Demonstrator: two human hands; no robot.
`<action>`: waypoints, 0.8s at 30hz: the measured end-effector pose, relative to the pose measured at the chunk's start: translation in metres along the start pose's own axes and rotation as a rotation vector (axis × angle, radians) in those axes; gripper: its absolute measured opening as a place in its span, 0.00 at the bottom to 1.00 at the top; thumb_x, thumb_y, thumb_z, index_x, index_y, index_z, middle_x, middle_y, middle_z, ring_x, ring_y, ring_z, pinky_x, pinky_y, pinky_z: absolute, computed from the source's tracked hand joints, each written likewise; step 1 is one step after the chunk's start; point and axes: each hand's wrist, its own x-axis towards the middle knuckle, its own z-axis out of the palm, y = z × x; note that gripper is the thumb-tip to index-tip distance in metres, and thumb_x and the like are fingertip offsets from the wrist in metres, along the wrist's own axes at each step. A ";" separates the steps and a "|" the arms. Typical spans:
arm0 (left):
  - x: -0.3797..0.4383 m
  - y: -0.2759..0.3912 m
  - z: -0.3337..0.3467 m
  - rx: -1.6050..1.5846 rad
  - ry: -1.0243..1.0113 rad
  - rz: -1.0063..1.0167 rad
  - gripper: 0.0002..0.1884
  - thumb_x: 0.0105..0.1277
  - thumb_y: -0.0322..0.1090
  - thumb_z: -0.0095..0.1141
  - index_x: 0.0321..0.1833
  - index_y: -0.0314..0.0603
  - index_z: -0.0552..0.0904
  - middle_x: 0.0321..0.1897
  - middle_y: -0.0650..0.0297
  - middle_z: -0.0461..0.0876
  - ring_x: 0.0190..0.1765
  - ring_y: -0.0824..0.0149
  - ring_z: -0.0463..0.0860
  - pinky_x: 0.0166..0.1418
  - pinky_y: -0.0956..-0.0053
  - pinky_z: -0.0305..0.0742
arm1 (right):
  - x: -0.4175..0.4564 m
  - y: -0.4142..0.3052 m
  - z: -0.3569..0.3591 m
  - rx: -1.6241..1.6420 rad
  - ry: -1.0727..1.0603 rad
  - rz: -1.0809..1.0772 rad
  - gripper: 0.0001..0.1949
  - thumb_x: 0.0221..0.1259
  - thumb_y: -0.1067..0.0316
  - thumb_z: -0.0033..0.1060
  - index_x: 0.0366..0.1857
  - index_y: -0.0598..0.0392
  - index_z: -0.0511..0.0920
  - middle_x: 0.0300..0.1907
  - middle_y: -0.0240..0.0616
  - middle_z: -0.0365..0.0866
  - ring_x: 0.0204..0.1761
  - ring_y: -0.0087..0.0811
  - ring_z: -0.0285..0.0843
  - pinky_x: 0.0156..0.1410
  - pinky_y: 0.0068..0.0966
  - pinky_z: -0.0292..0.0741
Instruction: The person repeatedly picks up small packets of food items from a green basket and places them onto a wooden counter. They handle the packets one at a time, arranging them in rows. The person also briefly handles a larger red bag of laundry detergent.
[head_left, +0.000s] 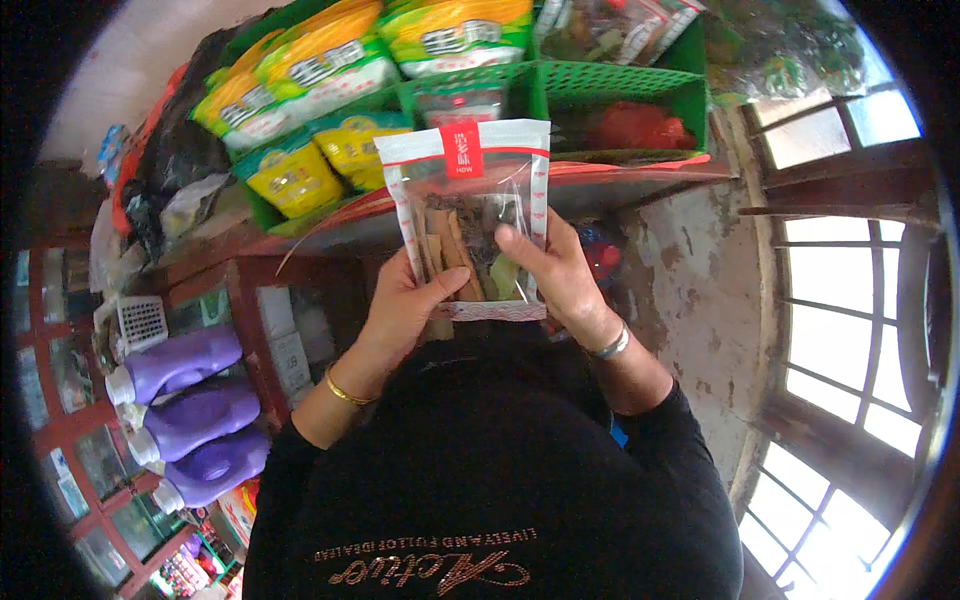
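Note:
Between my two hands I hold a clear plastic spice packet (480, 176) upright, with a white and red printed border and a red label at its top. Brown bark-like sticks, dark pieces and a greenish leaf show through its window. My left hand (405, 296) grips the lower left side, thumb across the front. On the lower right, my right hand (559, 270) grips the edge, its thumb over the window. The fingers behind the packet are hidden.
Beyond the packet stands a green plastic basket (622, 79) with compartments, holding yellow-green bags (322, 67), small yellow packets (296, 184) and a red bundle (645, 126). Several purple bottles (202, 412) stand at left by a wood-framed glass cabinet (64, 360). Barred windows (832, 300) line the right.

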 end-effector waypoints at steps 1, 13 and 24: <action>-0.007 -0.004 -0.003 -0.044 0.041 -0.022 0.15 0.61 0.31 0.63 0.50 0.39 0.76 0.38 0.70 0.80 0.38 0.76 0.79 0.43 0.79 0.77 | -0.008 0.007 0.003 -0.025 -0.020 0.047 0.15 0.60 0.64 0.65 0.47 0.60 0.76 0.40 0.27 0.79 0.41 0.17 0.71 0.47 0.20 0.73; -0.066 -0.031 -0.055 -0.295 -0.064 -0.231 0.13 0.65 0.37 0.61 0.48 0.39 0.79 0.36 0.68 0.82 0.37 0.76 0.81 0.43 0.78 0.77 | -0.081 0.044 0.063 -0.098 -0.016 0.286 0.07 0.61 0.69 0.63 0.37 0.60 0.79 0.33 0.24 0.79 0.34 0.16 0.72 0.39 0.19 0.72; -0.072 -0.069 -0.083 -0.322 0.074 -0.229 0.18 0.68 0.40 0.54 0.55 0.36 0.76 0.41 0.60 0.82 0.40 0.65 0.84 0.44 0.68 0.81 | -0.090 0.075 0.062 -0.284 -0.242 0.200 0.10 0.64 0.61 0.60 0.37 0.57 0.77 0.30 0.27 0.77 0.35 0.17 0.70 0.40 0.22 0.72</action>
